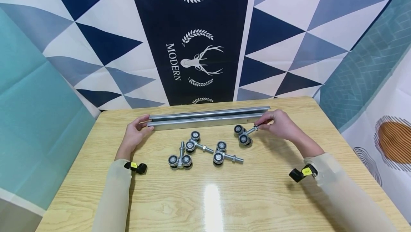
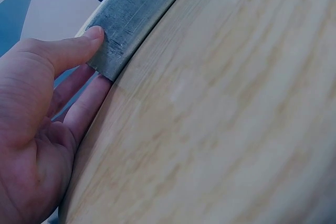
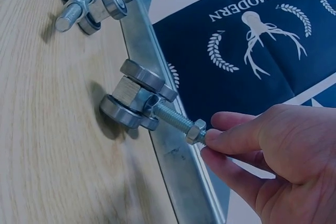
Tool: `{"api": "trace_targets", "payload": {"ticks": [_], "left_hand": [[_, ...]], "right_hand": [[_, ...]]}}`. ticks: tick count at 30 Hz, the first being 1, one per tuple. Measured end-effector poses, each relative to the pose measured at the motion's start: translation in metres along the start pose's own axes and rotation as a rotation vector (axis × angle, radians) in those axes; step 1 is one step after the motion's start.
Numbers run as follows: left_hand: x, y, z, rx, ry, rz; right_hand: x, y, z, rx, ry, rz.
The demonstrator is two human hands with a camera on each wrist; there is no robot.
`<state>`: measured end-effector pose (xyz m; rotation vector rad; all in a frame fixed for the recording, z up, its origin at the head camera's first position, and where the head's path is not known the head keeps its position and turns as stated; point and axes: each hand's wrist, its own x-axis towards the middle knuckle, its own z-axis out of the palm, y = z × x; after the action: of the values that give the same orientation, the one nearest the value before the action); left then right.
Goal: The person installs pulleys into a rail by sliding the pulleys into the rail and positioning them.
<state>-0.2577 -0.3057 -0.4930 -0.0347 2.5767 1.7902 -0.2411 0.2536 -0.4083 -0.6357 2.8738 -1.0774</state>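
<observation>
At the far left, our left hand [image 1: 136, 132] pinches the end of the long grey metal rail [image 1: 208, 117] lying across the wooden worktop [image 1: 205, 196]. Three roller trolleys [image 1: 199, 151], black wheels on threaded bolts, lie loose before it; none sits in the rail yet. Rightward, our right hand [image 1: 279, 125] pinches the fourth trolley [image 1: 243, 134] by its bolt tip, beside the rail.
</observation>
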Motion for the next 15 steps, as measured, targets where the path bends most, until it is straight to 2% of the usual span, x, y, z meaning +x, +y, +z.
{"api": "trace_targets", "payload": {"ticks": [6, 15], "left_hand": [[-0.0004, 0.0011, 0.0002, 0.005, 0.002, -0.001], [-0.0005, 0.001, -0.0003, -0.003, -0.001, -0.01]], "right_hand": [[0.0006, -0.0029, -0.0046, -0.004, 0.014, -0.025], [0.0009, -0.006, -0.0078, -0.013, 0.016, -0.019]]}}
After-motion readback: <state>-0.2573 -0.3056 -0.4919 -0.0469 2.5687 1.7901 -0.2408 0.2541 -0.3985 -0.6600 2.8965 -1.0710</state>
